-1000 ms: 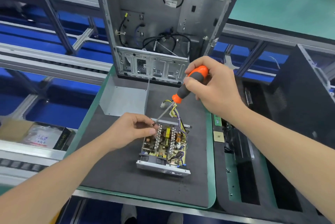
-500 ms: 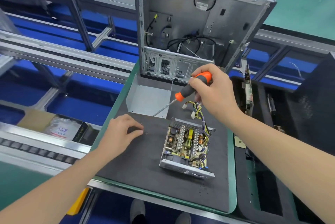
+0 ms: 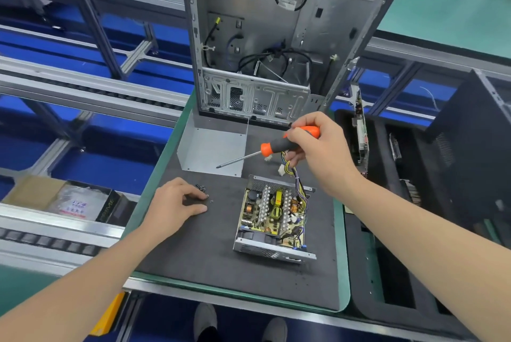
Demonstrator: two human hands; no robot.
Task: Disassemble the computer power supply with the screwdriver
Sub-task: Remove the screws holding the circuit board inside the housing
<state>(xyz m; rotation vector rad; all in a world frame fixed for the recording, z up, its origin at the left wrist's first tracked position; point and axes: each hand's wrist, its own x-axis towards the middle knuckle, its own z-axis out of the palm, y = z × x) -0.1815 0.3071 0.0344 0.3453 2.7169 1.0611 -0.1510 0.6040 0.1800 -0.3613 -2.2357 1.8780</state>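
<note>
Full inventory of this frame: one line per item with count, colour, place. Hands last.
power supply: 1, silver housing, lid off, board exposed, centre of mat
screwdriver: 1, orange and black handle, held above mat
screws: a few, dark, on mat left of power supply
cover plate: 1, grey, far left of mat
computer case: 1, silver, open, upright behind mat
mat: 1, black, on green bench
dark case: 1, black, far right
left hand: rests on mat next to screws
right hand: grips screwdriver handle

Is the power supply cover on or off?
Off. The power supply lies open-topped, its board exposed from above.
</note>
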